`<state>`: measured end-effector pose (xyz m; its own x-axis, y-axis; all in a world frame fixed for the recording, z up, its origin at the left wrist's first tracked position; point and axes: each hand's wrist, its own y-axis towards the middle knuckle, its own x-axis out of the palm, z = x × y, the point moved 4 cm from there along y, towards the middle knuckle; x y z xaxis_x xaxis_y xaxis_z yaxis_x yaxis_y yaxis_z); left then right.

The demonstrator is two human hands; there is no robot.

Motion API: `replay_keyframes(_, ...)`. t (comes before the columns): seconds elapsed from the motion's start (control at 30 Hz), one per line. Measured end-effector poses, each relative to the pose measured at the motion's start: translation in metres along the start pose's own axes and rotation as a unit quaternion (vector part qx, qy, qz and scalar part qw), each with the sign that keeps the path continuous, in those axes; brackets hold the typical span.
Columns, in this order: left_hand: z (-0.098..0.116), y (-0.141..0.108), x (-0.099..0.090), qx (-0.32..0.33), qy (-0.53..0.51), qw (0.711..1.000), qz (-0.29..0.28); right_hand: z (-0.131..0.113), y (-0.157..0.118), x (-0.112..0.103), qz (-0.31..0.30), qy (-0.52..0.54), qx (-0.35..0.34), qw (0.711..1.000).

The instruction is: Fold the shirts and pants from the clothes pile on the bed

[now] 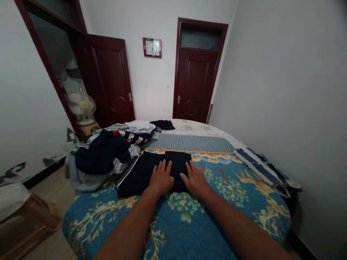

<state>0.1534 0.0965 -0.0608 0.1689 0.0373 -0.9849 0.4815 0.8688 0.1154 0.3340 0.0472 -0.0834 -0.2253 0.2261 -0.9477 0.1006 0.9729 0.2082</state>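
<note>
A dark navy garment with white side stripes, likely trousers (139, 169), lies folded on the floral blue quilted cover (114, 227). On its middle rests my left hand (162, 177), palm down with the fingers stretched forward. My right hand (195, 179) lies flat at the garment's right edge, partly on the cloth and partly on the cover. Neither hand grips anything. The cloth under both palms is hidden.
A heap of clothes (101, 153) sits to the left, with a dark folded piece (163, 125) behind it. Striped cloth (257, 166) lies at the right edge. A plastic stool (29, 216) stands at lower left, a fan (81, 104) beyond the open door (108, 76).
</note>
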Motion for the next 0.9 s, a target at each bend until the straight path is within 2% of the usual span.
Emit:
replay_keyframes(0.13, 0.001, -0.002, -0.003, -0.031, 0.011, 0.999, 0.029, -0.004, -0.023, -0.01, 0.004, -0.014, -0.021, 1.0)
replay_keyframes(0.23, -0.002, -0.001, -0.012, -0.032, 0.019, 0.998, 0.06, -0.006, -0.03, -0.014, 0.001, -0.014, -0.021, 1.0)
replay_keyframes(0.3, -0.002, 0.003, -0.02, 0.005, 0.017, 0.995, 0.096, -0.006, -0.031, -0.015, 0.0, -0.008, -0.017, 1.0)
replay_keyframes(0.37, 0.004, 0.009, -0.025, 0.072, 0.005, 0.989, 0.128, -0.005, -0.03, -0.015, 0.002, 0.001, -0.014, 1.0)
replay_keyframes(0.47, 0.014, 0.02, -0.019, 0.129, -0.007, 0.985, 0.111, -0.005, -0.029, -0.015, 0.004, 0.012, -0.016, 1.0)
replay_keyframes(0.53, 0.017, 0.027, -0.01, 0.099, 0.002, 0.992, 0.077, -0.005, -0.03, -0.014, 0.005, 0.018, -0.018, 1.0)
replay_keyframes(0.6, 0.014, 0.03, -0.003, 0.042, 0.017, 0.997, 0.057, -0.004, -0.03, -0.013, 0.013, 0.028, -0.019, 0.999)
replay_keyframes(0.73, -0.002, 0.023, -0.001, -0.049, 0.032, 0.998, 0.036, 0.005, -0.024, -0.013, 0.057, 0.081, -0.013, 0.995)
replay_keyframes(0.83, -0.011, 0.015, -0.007, -0.076, 0.038, 0.996, 0.04, 0.023, -0.011, -0.018, 0.095, 0.158, 0.035, 0.982)
replay_keyframes(0.9, -0.014, 0.011, -0.013, -0.083, 0.044, 0.994, 0.059, 0.039, 0.0, -0.021, 0.094, 0.216, 0.093, 0.967)
